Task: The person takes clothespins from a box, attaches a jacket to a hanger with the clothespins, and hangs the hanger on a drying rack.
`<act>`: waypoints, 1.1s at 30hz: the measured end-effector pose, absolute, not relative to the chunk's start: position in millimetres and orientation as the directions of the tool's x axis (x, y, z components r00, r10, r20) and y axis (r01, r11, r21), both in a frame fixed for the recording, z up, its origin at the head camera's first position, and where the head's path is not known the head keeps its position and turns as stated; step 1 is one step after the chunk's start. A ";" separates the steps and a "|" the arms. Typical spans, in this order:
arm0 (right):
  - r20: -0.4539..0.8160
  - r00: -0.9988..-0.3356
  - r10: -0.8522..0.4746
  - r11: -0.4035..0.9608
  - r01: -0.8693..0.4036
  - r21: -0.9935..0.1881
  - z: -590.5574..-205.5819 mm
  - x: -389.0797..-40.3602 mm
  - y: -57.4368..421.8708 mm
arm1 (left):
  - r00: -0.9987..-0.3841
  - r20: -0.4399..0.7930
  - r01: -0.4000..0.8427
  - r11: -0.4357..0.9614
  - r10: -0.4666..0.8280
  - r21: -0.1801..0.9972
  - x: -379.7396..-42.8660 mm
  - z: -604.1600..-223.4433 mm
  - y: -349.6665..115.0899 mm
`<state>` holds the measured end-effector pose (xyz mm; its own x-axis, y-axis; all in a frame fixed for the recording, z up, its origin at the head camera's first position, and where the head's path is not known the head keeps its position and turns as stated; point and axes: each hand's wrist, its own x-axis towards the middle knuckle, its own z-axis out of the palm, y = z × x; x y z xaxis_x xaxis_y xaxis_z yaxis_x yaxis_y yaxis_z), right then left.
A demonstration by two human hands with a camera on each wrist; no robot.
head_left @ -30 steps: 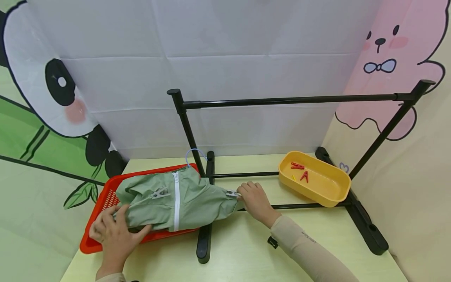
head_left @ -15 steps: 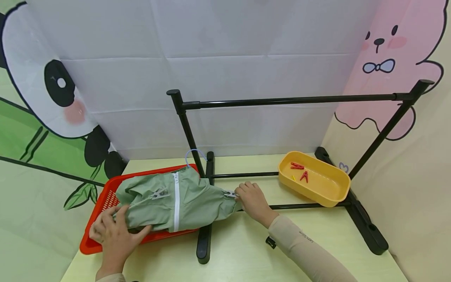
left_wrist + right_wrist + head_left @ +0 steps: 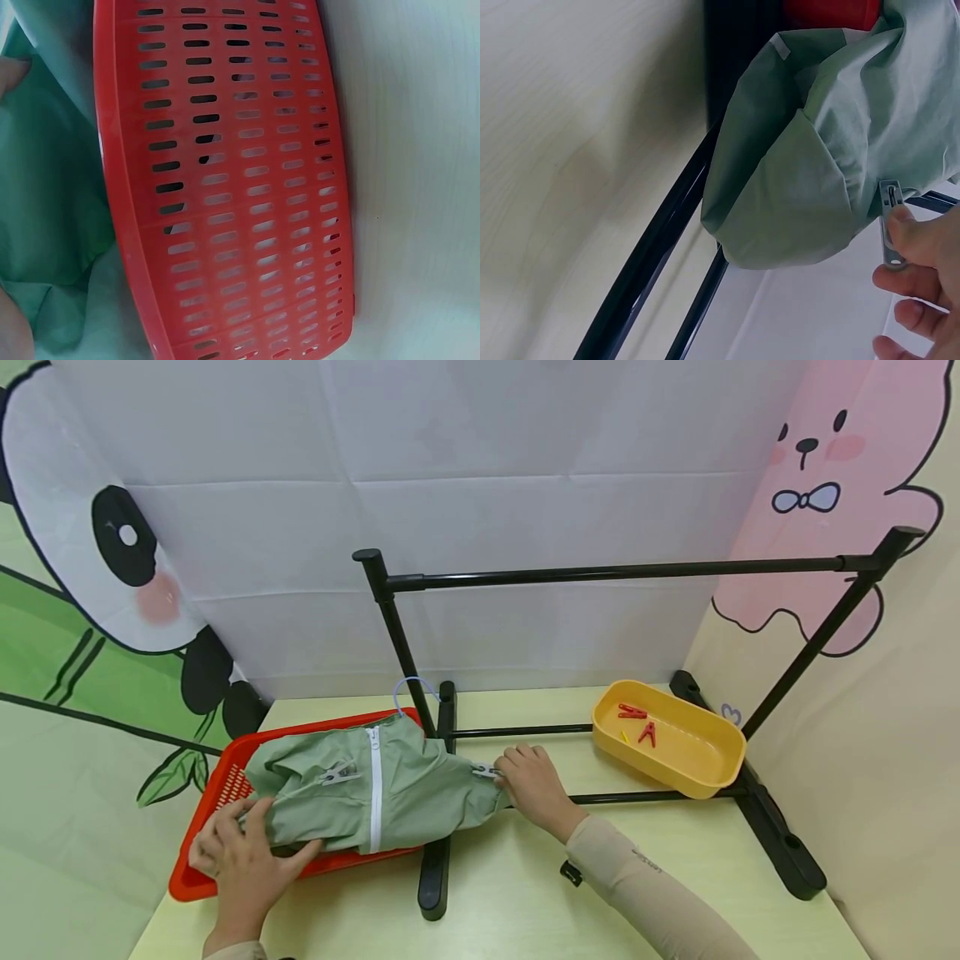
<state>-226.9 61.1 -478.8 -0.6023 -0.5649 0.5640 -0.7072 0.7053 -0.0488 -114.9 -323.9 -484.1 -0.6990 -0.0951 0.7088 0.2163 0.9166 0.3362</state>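
A pale green jacket with a white zipper lies across the red basket, its right end reaching past the basket's edge. My left hand rests on the jacket's near left side, thumb and fingers spread wide. At the other end, my right hand pinches a grey clothespin between thumb and forefinger; its tip sits on the jacket fabric. A second grey clothespin is on the jacket's left part. The blue hook of a hanger sticks out at the collar.
A black rack stands on the table, its left foot beside the basket and partly under the jacket. Over the lower bars at right sits a yellow tray with red clothespins and a small yellow piece.
My right hand has drifted slightly left with the clothespin and the jacket's right end. My left hand stays in the same place.
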 end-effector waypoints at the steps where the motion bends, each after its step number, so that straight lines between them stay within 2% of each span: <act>1: 0.563 -0.604 -0.564 0.706 -0.707 -0.051 -478.1 -226.6 60.5 | -0.697 0.711 0.219 0.916 -0.094 0.335 -115.0 -483.9 -323.7; 7: 0.568 -0.601 -0.562 0.700 -0.711 -0.061 -475.4 -225.8 57.3 | -0.689 0.718 0.228 0.912 -0.096 0.340 -114.9 -481.8 -321.7; 17: 0.587 -0.596 -0.548 0.706 -0.706 -0.056 -475.4 -224.7 55.1 | -0.637 0.767 0.261 0.915 -0.075 0.306 -116.5 -481.3 -321.8; 24: 0.586 -0.601 -0.544 0.711 -0.701 -0.060 -475.2 -223.8 55.3 | -0.661 0.746 0.247 0.913 -0.086 0.324 -114.2 -480.4 -321.2; 33: 0.614 -0.580 -0.535 0.711 -0.702 -0.044 -476.5 -222.6 55.3 | -0.661 0.746 0.245 0.914 -0.085 0.322 -114.5 -481.2 -322.5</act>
<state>-222.6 55.3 -476.5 -0.5804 -0.5348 0.6141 -0.7018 0.7110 -0.0441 -114.5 -322.5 -481.2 -0.6609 -0.0852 0.7456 0.2454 0.9144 0.3220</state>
